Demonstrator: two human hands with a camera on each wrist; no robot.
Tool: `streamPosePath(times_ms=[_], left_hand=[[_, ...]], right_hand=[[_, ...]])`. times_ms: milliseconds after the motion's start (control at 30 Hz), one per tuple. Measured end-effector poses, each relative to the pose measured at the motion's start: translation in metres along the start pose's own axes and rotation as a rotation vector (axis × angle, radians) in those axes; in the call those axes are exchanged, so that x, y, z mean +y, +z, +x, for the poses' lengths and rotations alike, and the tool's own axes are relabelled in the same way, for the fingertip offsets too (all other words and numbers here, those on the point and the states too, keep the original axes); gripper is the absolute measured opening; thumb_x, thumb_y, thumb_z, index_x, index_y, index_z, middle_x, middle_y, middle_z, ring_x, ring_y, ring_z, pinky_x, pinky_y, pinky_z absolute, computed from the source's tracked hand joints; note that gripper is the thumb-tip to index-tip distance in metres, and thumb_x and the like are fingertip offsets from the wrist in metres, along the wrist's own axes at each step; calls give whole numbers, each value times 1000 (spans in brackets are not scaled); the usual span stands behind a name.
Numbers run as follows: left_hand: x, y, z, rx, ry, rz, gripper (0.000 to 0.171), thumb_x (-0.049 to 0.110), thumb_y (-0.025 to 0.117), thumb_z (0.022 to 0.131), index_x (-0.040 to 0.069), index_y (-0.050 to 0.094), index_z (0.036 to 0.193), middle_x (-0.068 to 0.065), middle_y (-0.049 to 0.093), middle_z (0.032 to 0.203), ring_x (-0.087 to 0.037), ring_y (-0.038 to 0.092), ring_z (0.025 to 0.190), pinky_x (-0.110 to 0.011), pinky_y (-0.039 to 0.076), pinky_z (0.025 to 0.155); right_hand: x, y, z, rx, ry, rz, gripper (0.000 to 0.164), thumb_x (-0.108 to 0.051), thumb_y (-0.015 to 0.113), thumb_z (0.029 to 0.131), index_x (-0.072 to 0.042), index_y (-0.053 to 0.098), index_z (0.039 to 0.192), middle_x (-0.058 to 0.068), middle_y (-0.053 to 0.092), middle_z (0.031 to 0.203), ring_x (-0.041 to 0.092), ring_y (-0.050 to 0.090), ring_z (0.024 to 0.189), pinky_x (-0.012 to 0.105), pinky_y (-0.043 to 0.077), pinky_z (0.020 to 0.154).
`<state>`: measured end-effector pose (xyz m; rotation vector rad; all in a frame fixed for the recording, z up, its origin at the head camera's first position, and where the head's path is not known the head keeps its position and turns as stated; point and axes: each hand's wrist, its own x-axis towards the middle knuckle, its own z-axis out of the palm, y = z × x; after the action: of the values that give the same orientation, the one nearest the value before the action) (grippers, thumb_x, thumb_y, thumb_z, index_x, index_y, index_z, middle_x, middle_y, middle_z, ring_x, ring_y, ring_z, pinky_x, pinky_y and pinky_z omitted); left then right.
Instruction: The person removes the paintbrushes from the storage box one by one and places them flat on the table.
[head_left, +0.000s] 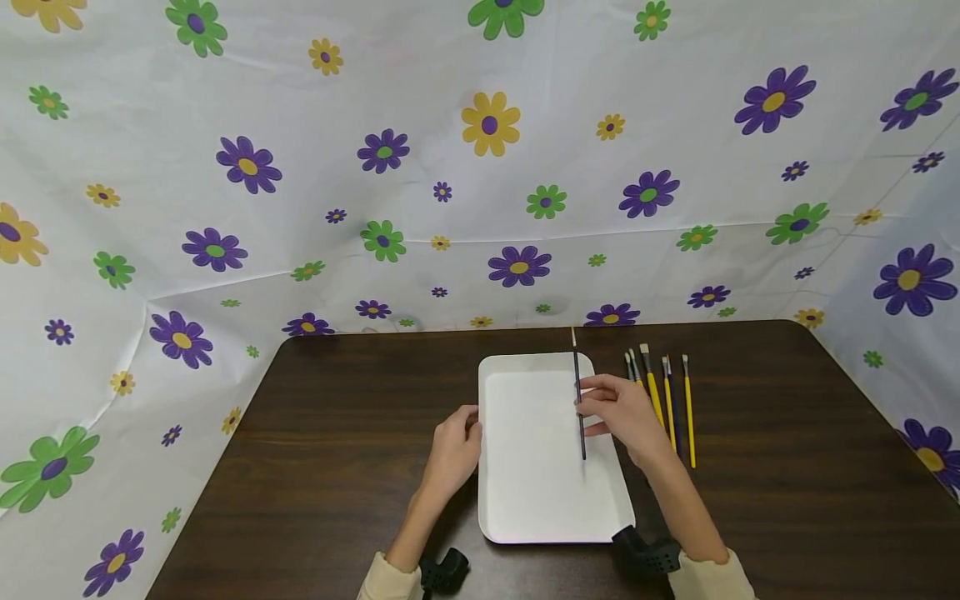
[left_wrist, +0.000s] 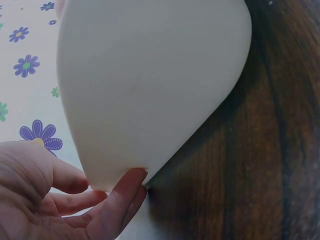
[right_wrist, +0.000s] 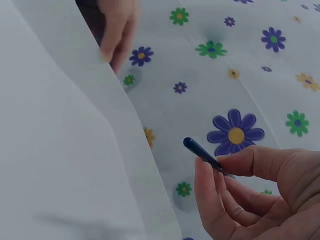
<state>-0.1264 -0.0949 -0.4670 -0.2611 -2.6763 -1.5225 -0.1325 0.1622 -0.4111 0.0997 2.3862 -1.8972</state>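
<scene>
Brushes [head_left: 663,400] beside tray [head_left: 525,500], right hand [head_left: 622,412] between, pinching brush [head_left: 579,400]

The right hand [head_left: 621,414] is covering the middle of the dark brush [head_left: 578,392] and the lower handles of the yellow brushes [head_left: 670,400] beside the tray [head_left: 525,500]. In the right wrist view, only the dark brush's blue end is showing past the fingers [right_wrist: 210,200]. The tray's near right corner is hiding behind the black wrist camera [head_left: 645,552].

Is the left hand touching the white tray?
Touching. The left wrist view shows a fingertip of the left hand against the white tray at its edge.
</scene>
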Motion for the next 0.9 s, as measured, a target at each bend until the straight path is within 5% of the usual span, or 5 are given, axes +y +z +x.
streamPosePath(times_ms=[467,900], left_hand=[[1,1,0,11,8,27,27,-2,53,103,-10,63,127,-20,71,109,-29,69,90,-37,58,71],[1,2,0,14,14,25,27,-1,54,102,-10,64,127,-20,72,110,-32,70,93,-41,59,74]], right_hand=[[3,-50,-1,47,19,-48,44,-4,67,99,19,53,134,21,68,109,11,70,84,32,62,69],[20,-87,-5,205,43,-302,38,-1,63,100,21,56,130,34,66,110,20,71,78,31,61,63]])
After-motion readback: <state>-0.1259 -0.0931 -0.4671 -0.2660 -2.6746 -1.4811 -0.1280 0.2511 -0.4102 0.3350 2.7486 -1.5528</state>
